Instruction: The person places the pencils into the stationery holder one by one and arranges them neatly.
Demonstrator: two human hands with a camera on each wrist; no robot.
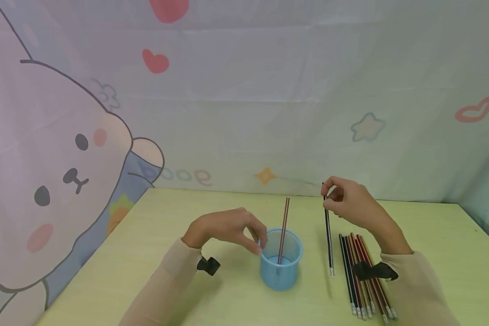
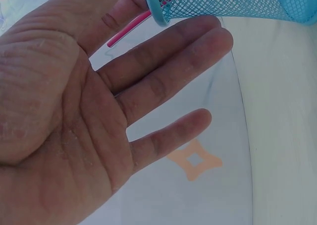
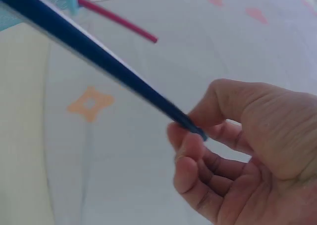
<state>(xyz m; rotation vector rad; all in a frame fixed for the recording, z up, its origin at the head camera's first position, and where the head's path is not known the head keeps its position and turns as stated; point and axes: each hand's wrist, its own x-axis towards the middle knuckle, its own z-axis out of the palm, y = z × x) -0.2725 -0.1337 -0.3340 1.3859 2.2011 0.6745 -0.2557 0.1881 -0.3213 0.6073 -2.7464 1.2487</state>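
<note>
A light-blue mesh pen cup (image 1: 280, 276) stands upright on the table, and a thin red pencil (image 1: 284, 226) leans inside it. At the cup's left rim, my left hand (image 1: 232, 227) pinches the edge between thumb and index finger. The other left fingers stretch out beside the mesh in the left wrist view. My right hand (image 1: 352, 203) pinches a dark pencil (image 1: 328, 240) near its upper end, to the right of the cup. This pencil hangs nearly upright, its white-tipped eraser end down. In the right wrist view, the dark shaft (image 3: 99, 51) runs up from the fingertips.
Below the right wrist lies a bunch of several pencils (image 1: 360, 276) in dark, red and gold, eraser ends towards me. The yellow-green table (image 1: 179, 203) ends at a printed cloth backdrop (image 1: 244, 113). Black bands (image 1: 208, 266) hang at both wrists.
</note>
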